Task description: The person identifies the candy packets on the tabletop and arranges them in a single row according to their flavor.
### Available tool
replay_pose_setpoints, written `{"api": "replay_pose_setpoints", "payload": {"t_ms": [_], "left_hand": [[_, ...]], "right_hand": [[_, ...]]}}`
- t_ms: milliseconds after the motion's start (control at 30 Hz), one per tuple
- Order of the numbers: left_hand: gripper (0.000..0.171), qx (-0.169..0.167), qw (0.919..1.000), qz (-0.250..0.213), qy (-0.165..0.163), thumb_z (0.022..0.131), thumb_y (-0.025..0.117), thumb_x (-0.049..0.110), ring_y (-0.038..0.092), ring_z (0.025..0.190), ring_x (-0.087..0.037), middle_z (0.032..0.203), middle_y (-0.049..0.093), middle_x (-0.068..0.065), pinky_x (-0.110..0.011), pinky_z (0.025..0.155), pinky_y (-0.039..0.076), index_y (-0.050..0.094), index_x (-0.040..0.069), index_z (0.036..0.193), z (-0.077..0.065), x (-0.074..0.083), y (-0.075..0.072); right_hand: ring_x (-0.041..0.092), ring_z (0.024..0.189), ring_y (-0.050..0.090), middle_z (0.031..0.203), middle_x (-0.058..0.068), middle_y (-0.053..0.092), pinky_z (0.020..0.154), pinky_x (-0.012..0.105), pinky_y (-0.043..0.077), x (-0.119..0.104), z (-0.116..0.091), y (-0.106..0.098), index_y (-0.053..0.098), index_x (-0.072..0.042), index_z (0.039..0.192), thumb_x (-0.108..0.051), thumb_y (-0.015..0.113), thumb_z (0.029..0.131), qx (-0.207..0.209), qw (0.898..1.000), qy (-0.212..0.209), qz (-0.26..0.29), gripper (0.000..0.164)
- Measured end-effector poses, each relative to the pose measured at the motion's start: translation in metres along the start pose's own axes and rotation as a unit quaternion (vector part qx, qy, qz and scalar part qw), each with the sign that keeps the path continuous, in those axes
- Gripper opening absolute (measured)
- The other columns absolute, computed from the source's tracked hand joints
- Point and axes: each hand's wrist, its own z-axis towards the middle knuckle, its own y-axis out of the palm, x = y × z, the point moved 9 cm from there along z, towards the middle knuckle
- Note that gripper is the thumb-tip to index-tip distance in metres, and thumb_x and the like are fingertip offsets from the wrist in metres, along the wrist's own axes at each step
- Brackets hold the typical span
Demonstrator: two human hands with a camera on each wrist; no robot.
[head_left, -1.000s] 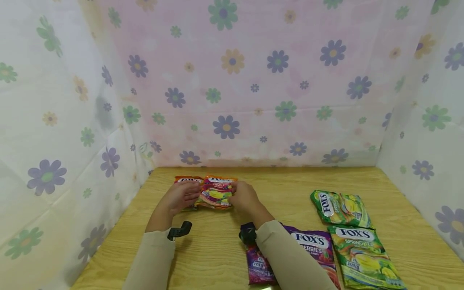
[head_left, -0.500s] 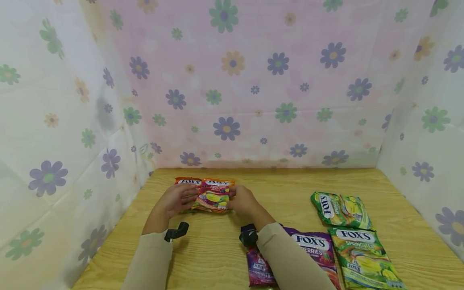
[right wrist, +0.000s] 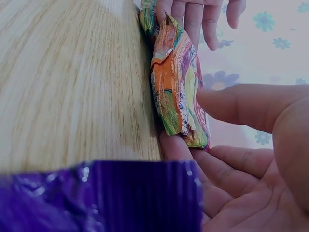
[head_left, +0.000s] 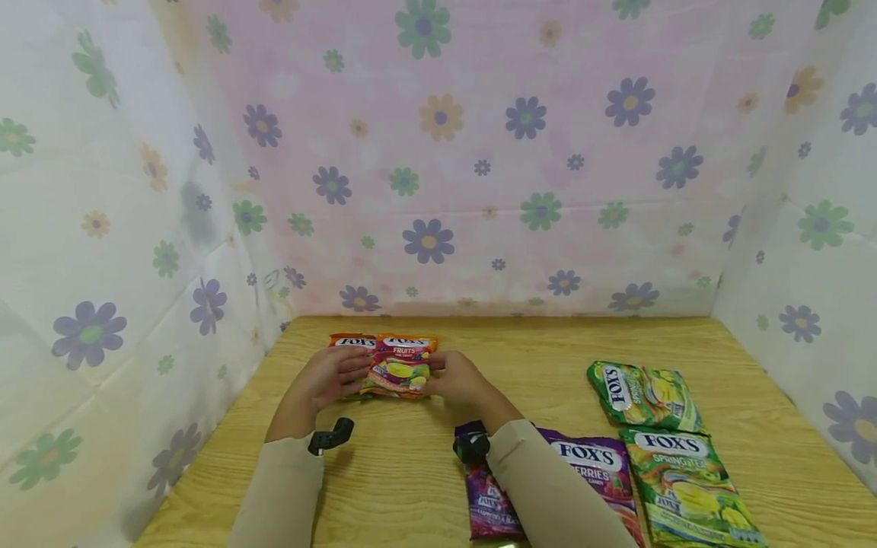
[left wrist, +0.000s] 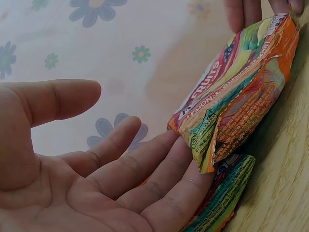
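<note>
An orange Fox's Fruits candy bag lies at the far left of the table, overlapping a second orange Fox's bag that is largely hidden by it and my left hand. My left hand has its fingers extended, their tips against the left edge of the Fruits bag; in the left wrist view the thumb stands apart from it. At the bag's right edge is my right hand. Its fairly straight fingertips touch that edge in the right wrist view, the thumb beside the printed front.
Two green Spring Tea bags lie on the right of the wooden table. Purple Berries bags sit under and beside my right forearm; one purple edge shows close up. Flowered cloth walls three sides.
The Fruits bag has slid left, covering more of the bag behind it. My right hand has followed it left, and my left hand has shifted slightly left too.
</note>
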Motion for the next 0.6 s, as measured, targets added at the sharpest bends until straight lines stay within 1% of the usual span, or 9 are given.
{"api": "replay_pose_setpoints", "payload": {"t_ms": [133, 267, 367, 500, 600], "left_hand": [[0.058, 0.004, 1.0000, -0.008, 0.003, 0.113, 0.041, 0.033, 0.036, 0.151, -0.041, 0.164, 0.035, -0.025, -0.057, 0.123, 0.033, 0.033, -0.002, 0.158, -0.0003, 0.0001, -0.0032], [0.058, 0.008, 0.9999, -0.009, 0.004, 0.113, 0.041, 0.032, 0.038, 0.150, -0.040, 0.163, 0.036, -0.026, -0.057, 0.122, 0.034, 0.032, -0.002, 0.159, -0.0012, 0.0004, -0.0049], [0.059, 0.010, 0.9999, 0.000, 0.004, 0.112, 0.042, 0.034, 0.041, 0.148, -0.038, 0.162, 0.037, -0.026, -0.055, 0.120, 0.039, 0.034, -0.002, 0.158, -0.0024, 0.0015, -0.0050], [0.057, 0.025, 0.9996, 0.011, 0.005, 0.112, 0.044, 0.034, 0.048, 0.143, -0.037, 0.159, 0.042, -0.027, -0.049, 0.112, 0.049, 0.036, -0.002, 0.155, -0.0046, 0.0058, -0.0059], [0.054, 0.038, 0.9992, 0.014, 0.004, 0.112, 0.044, 0.032, 0.052, 0.140, -0.037, 0.156, 0.046, -0.026, -0.046, 0.106, 0.054, 0.036, -0.001, 0.154, -0.0064, 0.0094, -0.0067]], "right_hand": [[0.036, 0.135, 0.057, 0.147, 0.019, 0.058, 0.110, 0.049, 0.051, -0.0032, -0.0002, 0.0050, 0.051, 0.003, 0.148, -0.009, 0.074, 0.093, -0.019, 1.000, -0.020, 0.015, 0.060], [0.036, 0.140, 0.053, 0.151, 0.018, 0.055, 0.111, 0.049, 0.050, -0.0031, 0.0003, 0.0071, 0.048, 0.003, 0.150, -0.009, 0.074, 0.093, -0.025, 0.999, -0.017, 0.014, 0.064], [0.036, 0.140, 0.053, 0.150, 0.018, 0.056, 0.112, 0.049, 0.049, -0.0029, 0.0011, 0.0064, 0.050, 0.003, 0.149, -0.009, 0.074, 0.094, -0.020, 1.000, -0.014, 0.012, 0.062], [0.035, 0.138, 0.054, 0.146, 0.018, 0.059, 0.114, 0.050, 0.047, -0.0031, 0.0013, 0.0032, 0.054, 0.003, 0.146, -0.010, 0.075, 0.094, -0.003, 1.000, -0.006, 0.006, 0.058], [0.036, 0.138, 0.054, 0.145, 0.017, 0.060, 0.115, 0.052, 0.045, -0.0031, -0.0001, 0.0003, 0.056, 0.002, 0.145, -0.013, 0.076, 0.093, 0.010, 1.000, 0.007, -0.015, 0.057]]}}
